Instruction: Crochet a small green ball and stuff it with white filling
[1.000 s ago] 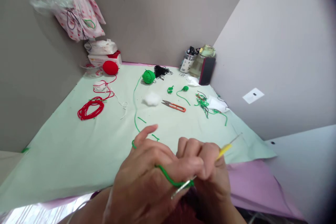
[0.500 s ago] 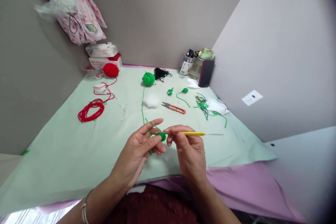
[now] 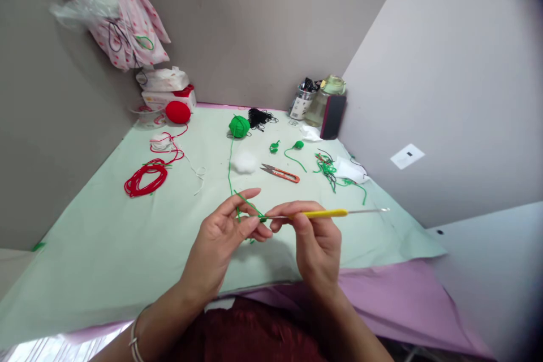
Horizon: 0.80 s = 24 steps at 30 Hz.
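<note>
A small green crochet piece [image 3: 262, 219] is pinched between the thumb and fingers of my left hand [image 3: 223, 237], which hides most of it. Green yarn [image 3: 230, 172] runs from the green yarn ball [image 3: 239, 126] to my left hand and over its raised index finger. My right hand [image 3: 316, 237] grips a crochet hook [image 3: 326, 214] by its yellow handle. The hook's left metal tip meets the green piece; its other metal end points right, over the table.
Orange-handled thread snips [image 3: 280, 173] and white stuffing [image 3: 245, 162] lie beyond my hands. Small green crocheted bits [image 3: 298, 145] and yarn scraps [image 3: 326, 167] are to the right. Red yarn [image 3: 146, 178] coils at left. A bottle [image 3: 326, 102] and phone [image 3: 333, 117] stand at the back right.
My right hand and the crochet hook have shifted right, and the hook's far end reaches further out. The green piece is turned and shows less between my left fingers.
</note>
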Each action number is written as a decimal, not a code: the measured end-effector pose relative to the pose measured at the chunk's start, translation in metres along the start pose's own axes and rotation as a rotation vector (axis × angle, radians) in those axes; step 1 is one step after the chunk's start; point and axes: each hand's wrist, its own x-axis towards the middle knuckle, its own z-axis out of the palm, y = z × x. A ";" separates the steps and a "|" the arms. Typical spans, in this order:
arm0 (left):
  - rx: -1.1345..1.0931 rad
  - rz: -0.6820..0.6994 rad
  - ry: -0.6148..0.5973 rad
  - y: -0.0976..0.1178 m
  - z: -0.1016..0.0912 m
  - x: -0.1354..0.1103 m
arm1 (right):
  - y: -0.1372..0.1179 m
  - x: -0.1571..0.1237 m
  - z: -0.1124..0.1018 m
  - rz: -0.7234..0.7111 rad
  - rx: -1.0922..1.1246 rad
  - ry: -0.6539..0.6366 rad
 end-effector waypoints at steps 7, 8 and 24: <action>0.110 0.098 0.033 -0.001 0.000 -0.002 | 0.000 -0.005 -0.001 -0.419 -0.326 -0.115; 0.102 0.111 0.041 -0.001 0.001 -0.002 | 0.001 -0.005 0.000 -0.458 -0.368 -0.128; -0.178 -0.152 -0.014 0.009 -0.002 0.007 | 0.001 -0.005 0.002 -0.139 -0.086 0.035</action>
